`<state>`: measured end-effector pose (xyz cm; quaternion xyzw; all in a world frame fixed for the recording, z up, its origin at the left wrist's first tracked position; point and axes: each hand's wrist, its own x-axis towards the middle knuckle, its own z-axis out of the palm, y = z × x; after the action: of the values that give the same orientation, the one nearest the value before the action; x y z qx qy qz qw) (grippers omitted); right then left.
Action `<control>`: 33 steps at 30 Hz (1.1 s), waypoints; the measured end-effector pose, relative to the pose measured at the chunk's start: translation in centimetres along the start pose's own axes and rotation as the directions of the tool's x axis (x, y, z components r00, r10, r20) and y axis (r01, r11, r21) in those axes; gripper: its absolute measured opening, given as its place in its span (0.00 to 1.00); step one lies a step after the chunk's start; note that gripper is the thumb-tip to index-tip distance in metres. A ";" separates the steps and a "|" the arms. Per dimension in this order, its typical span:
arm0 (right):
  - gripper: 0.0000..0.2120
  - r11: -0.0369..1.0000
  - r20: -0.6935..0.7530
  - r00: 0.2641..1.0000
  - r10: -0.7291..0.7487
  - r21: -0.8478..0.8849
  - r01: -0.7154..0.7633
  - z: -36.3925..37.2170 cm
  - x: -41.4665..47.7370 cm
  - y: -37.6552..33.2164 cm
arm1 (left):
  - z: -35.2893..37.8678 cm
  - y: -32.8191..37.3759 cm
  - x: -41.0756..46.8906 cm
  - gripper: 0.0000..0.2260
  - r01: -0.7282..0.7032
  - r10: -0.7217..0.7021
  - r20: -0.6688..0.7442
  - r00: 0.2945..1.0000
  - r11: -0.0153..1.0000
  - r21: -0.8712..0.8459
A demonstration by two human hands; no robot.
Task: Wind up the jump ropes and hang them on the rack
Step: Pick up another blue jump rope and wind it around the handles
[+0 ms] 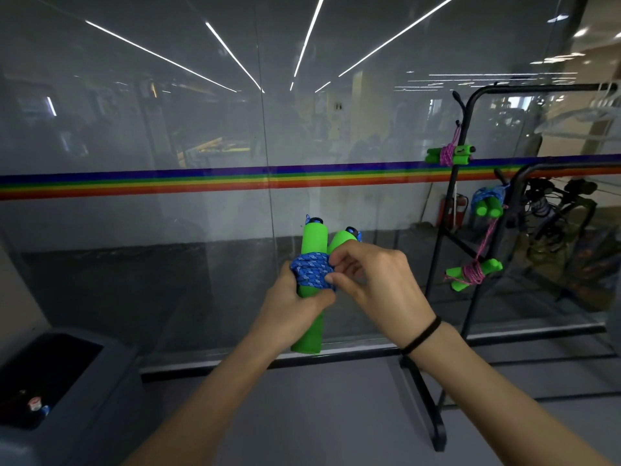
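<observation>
Left hand (289, 307) is gripping upright handles (312, 238) while right hand (376, 280) is pinching the rope (311, 272), rack (537, 87) standing to its right.

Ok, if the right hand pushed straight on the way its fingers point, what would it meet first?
The blue rope coil wound round the green handles; the right hand is pinching it now. Just beyond sits the left hand, though depth is hard to judge.

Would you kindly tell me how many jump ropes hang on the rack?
3: upper pink rope high on the rack, blue rope midway, lower pink rope lowest. A fourth rope is held. Others may be hidden.
</observation>
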<state>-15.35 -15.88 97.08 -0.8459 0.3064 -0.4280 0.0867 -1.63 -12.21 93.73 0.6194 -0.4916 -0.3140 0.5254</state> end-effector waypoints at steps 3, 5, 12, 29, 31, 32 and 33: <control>0.06 0.995 0.042 0.997 0.064 -0.076 -0.061 0.0 0.2 -0.1 | 0.1 0.1 -0.2 0.21 -0.001 0.002 -0.009 1.000 0.999 0.039; 0.06 0.988 0.034 0.995 0.098 -0.122 -0.093 0.2 0.0 -0.3 | 0.2 0.1 -0.4 0.20 0.003 -0.002 -0.012 1.000 0.999 0.052; 0.07 0.988 0.095 0.987 0.133 -0.087 -0.125 0.7 -0.1 0.1 | 0.1 -0.7 -0.2 0.23 0.114 -0.114 0.004 0.994 0.993 0.026; 0.04 1.000 0.390 0.921 0.015 -0.031 -0.003 4.2 1.4 0.3 | -3.2 -3.4 -0.4 0.31 0.209 -0.211 0.008 0.978 0.973 0.102; 0.03 0.999 0.400 0.917 0.001 -0.044 0.018 4.8 1.6 0.1 | -3.8 -3.8 -0.3 0.31 0.208 -0.209 -0.002 0.978 0.972 0.108; 0.03 0.998 0.398 0.917 -0.007 -0.057 0.032 5.1 1.6 -0.1 | -4.1 -3.9 -0.3 0.30 0.213 -0.213 -0.015 0.977 0.971 0.108; 0.03 0.997 0.390 0.921 -0.013 -0.071 0.044 5.5 1.6 -0.3 | -4.3 -4.1 -0.3 0.30 0.222 -0.221 -0.027 0.975 0.969 0.104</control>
<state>-10.23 -17.21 94.92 -0.9211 0.2871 -0.2406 0.1063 3.33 -10.60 90.82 0.6998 -0.4313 -0.3394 0.4572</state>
